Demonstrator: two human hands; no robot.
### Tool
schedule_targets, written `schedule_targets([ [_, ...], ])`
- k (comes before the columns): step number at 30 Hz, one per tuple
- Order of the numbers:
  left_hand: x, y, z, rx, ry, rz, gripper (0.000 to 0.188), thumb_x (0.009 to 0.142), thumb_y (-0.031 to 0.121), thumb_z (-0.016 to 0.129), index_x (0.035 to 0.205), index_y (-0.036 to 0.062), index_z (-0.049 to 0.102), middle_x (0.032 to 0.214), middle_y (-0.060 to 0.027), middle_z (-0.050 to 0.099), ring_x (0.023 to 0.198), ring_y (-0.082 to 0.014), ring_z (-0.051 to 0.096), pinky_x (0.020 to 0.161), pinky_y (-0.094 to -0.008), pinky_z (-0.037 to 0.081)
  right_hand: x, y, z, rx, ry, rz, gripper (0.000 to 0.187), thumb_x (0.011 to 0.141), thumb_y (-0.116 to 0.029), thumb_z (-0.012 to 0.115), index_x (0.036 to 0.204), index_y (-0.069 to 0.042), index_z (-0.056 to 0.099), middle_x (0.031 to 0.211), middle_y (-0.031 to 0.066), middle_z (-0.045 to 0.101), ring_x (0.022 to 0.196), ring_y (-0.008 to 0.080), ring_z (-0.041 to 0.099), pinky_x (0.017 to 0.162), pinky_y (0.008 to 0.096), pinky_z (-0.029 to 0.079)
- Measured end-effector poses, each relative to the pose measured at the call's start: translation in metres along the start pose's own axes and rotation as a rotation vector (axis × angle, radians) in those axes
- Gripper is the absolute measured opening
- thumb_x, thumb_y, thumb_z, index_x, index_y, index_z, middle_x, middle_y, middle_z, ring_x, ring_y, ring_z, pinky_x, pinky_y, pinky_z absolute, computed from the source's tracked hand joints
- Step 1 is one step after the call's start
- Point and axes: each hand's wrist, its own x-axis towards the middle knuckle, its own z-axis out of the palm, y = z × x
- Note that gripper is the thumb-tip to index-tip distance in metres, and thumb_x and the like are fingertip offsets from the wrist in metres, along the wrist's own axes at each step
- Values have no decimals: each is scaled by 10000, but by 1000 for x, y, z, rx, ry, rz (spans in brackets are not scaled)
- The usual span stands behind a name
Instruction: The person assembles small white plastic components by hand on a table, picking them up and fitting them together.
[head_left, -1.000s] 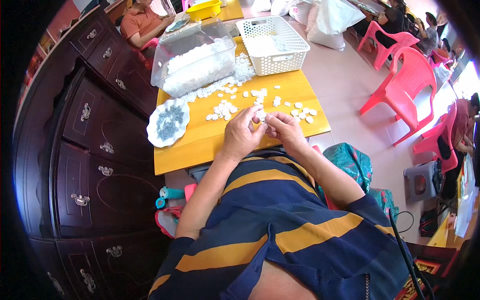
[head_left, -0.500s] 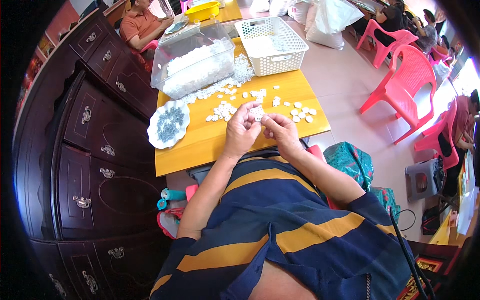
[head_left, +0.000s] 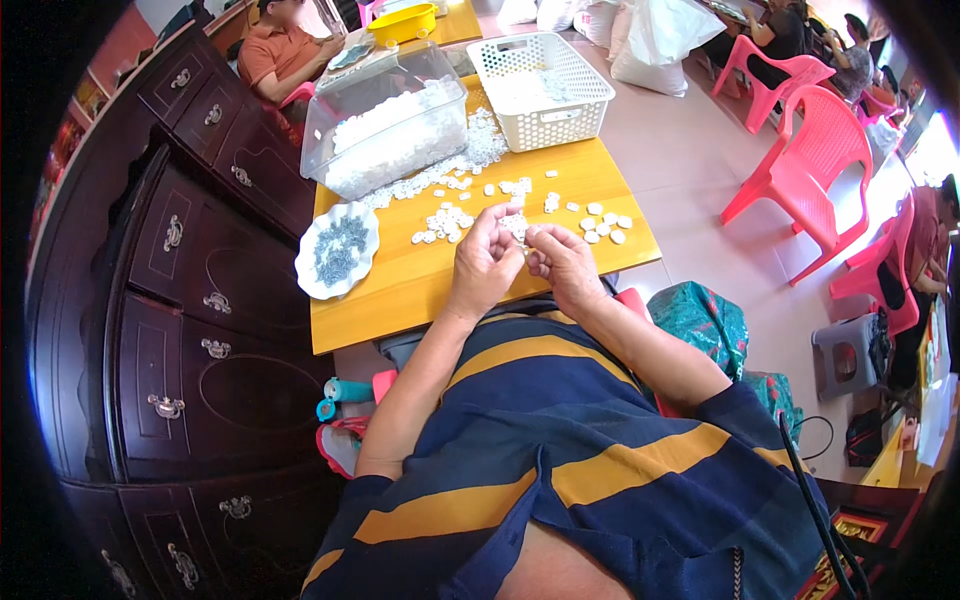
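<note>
Over the near edge of the yellow table, my left hand and my right hand meet at the fingertips. Pinched in the left fingers is a small white plastic piece, largely covered by them. My right thumb and forefinger are pressed together against its side; whatever they grip is too small to make out. Just beyond the left hand lies a cluster of small white pieces. Several rounder white pieces are spread beyond the right hand. A scalloped white dish with small grey metal parts stands at the left.
A clear plastic bin full of white pieces and a perforated white basket occupy the table's far side. Dark wooden drawers line the left. Pink chairs and a green bag are on the right. Another person sits far left.
My right fingertips have shifted slightly toward me beside the left ones, and the white piece is more hidden. The things on the table have not moved.
</note>
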Motion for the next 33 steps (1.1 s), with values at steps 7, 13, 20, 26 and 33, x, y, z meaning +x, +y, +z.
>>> schedule_targets([
  [7, 0, -3, 0, 34, 31, 23, 452, 835, -63, 557, 1280, 11, 522, 737, 25, 547, 604, -4, 487, 562, -177, 414, 2, 1, 0, 34, 30, -9, 182, 911, -231, 714, 980, -71, 662, 863, -13, 625, 672, 70, 564, 611, 225, 461],
  [13, 1, -9, 1, 48, 45, 40, 447, 835, -60, 562, 1275, 9, 526, 736, 23, 548, 604, -8, 490, 563, -181, 418, 2, 0, 0, 8, 20, -15, 172, 916, -227, 710, 975, -72, 663, 858, -15, 625, 666, 71, 560, 615, 228, 457],
  [20, 1, -9, 2, 56, 78, 51, 422, 821, -59, 572, 1237, 8, 552, 701, 11, 558, 575, -22, 503, 543, -204, 438, 2, 0, 0, 6, 22, -17, 170, 907, -214, 719, 968, -65, 666, 821, -17, 620, 658, 67, 552, 607, 224, 443],
  [26, 1, -11, 3, 83, 100, 65, 411, 824, -58, 578, 1229, 7, 558, 698, 10, 556, 575, -24, 504, 543, -207, 440, 3, 3, -1, -22, 36, -23, 166, 903, -223, 719, 943, -71, 665, 807, -23, 618, 650, 60, 547, 596, 217, 434],
  [33, 0, -9, 3, 102, 102, 80, 407, 824, -58, 597, 1223, 15, 567, 697, 12, 551, 575, -22, 500, 544, -204, 437, 7, 4, -6, -92, 3, -60, 157, 899, -225, 715, 909, -76, 669, 772, -30, 614, 645, 50, 540, 590, 202, 418],
])
